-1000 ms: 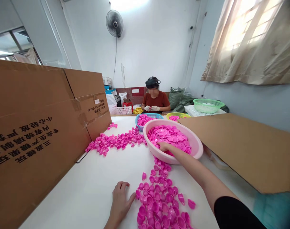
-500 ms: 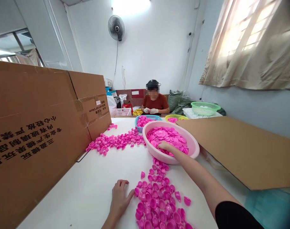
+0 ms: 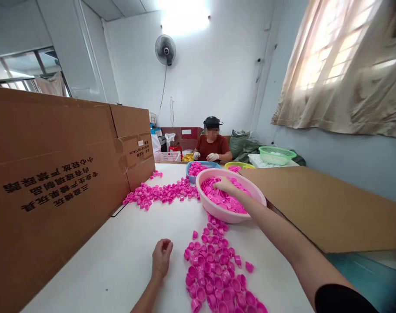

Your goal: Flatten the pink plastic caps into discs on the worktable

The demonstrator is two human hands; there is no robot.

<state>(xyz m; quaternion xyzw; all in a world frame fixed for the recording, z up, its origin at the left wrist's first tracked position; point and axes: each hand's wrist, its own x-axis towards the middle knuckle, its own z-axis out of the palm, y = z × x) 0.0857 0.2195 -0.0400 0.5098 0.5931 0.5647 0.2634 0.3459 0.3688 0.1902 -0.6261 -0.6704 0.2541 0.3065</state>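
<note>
My right hand (image 3: 223, 185) reaches into a pale pink basin (image 3: 263, 203), its fingers bent down and closed on some of the flat pink discs (image 3: 232, 203) heaped there. Its fingertips are partly hidden among the discs. My left hand (image 3: 161, 255) is over the white table, left of a spread of small pink cups (image 3: 214, 265). Its fingers are curled in, the thumb close to the forefinger, and no pink piece shows in them. The cups lie loose at all angles, running from the basin's near side down to the bottom of the view.
A large cardboard box (image 3: 61, 174) walls off the left side. More pink cups (image 3: 165, 193) lie across the far table, beside a blue basket (image 3: 188, 173). Flat cardboard (image 3: 331, 208) covers the right side. A gloved co-worker (image 3: 212, 145) sits opposite, near a yellow tray (image 3: 250, 166).
My left hand has curled its spread fingers and drawn slightly away from the cups. My right hand has lifted a little among the discs. The co-worker's hands have moved apart. The view has tilted up.
</note>
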